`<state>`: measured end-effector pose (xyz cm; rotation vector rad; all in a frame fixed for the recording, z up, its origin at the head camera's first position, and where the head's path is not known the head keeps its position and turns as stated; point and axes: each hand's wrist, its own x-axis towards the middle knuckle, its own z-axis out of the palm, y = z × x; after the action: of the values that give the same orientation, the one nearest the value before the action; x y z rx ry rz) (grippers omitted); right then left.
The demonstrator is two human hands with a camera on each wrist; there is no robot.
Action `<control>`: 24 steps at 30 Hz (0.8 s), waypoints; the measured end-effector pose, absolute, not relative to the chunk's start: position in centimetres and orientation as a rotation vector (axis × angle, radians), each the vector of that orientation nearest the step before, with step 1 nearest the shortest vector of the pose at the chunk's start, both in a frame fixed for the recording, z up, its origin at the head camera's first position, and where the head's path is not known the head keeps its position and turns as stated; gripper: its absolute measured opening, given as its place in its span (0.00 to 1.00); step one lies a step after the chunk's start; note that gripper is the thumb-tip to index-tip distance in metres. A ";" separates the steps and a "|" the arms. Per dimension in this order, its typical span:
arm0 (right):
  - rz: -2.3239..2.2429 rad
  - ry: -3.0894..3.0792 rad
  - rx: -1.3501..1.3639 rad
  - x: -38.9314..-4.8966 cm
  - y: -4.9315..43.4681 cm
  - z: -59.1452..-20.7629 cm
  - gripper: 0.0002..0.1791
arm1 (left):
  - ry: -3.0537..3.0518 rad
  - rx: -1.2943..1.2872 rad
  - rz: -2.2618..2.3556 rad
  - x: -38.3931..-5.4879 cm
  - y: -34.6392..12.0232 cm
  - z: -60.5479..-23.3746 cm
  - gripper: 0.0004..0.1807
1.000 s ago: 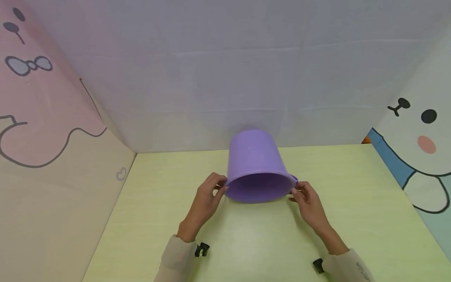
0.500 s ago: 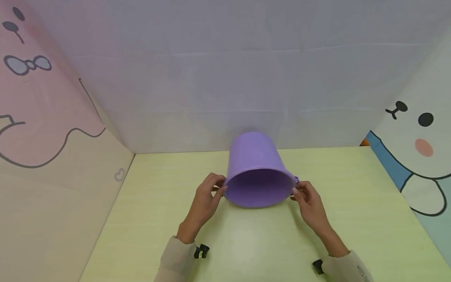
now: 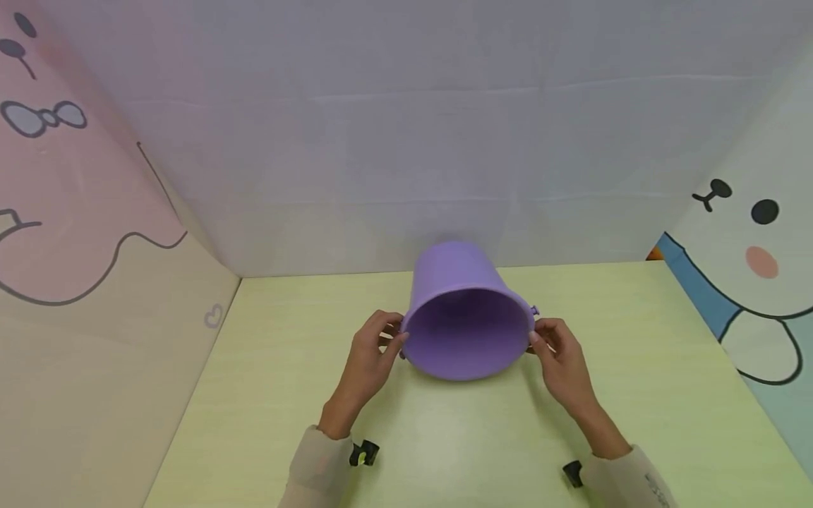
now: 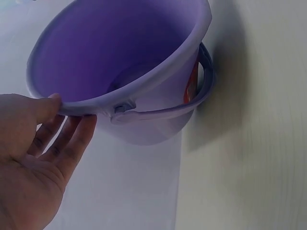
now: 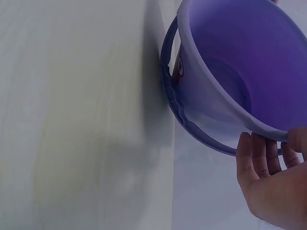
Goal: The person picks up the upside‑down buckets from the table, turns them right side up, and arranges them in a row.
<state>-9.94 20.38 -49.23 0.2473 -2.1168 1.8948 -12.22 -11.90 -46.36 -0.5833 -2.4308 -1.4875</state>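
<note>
A purple plastic bucket [image 3: 454, 268] is tipped on its side, its mouth facing me and its base toward the back wall. My left hand [image 3: 375, 353] pinches the rim on the left, thumb at the inner edge and fingers outside. On the opposite side my right hand [image 3: 563, 363] pinches the rim the same way. Both wrist views show the bucket's handle [image 4: 163, 113] hanging down on the table side, near a red label [image 4: 192, 85] on the outer wall. The inside holds nothing that I can see.
The pale yellow-green table [image 3: 286, 381] lies under the bucket. A plain light wall sheet [image 3: 356, 155] stands close behind it. Side panels carry cartoon drawings: a pink one [image 3: 82, 176] on the left and a white bear [image 3: 749, 282] on the right.
The bucket has tilted so that its mouth opens more toward me, and its lower rim has come nearer. Both hands stay on the rim, in nearly the same places.
</note>
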 end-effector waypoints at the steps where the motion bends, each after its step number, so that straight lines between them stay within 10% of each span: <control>1: 1.894 -2.114 0.246 -10.0 20.4 -49.2 0.07 | -2.429 -0.578 -1.495 -12.2 -11.9 -46.4 0.13; 24: 1.944 -2.088 0.225 -9.7 20.1 -49.5 0.09 | -2.427 -0.560 -1.553 -12.4 -12.0 -46.2 0.12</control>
<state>-9.66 20.09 -49.48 0.2251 -2.0882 1.9443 -12.35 -11.97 -46.19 -0.5602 -2.4268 -1.5531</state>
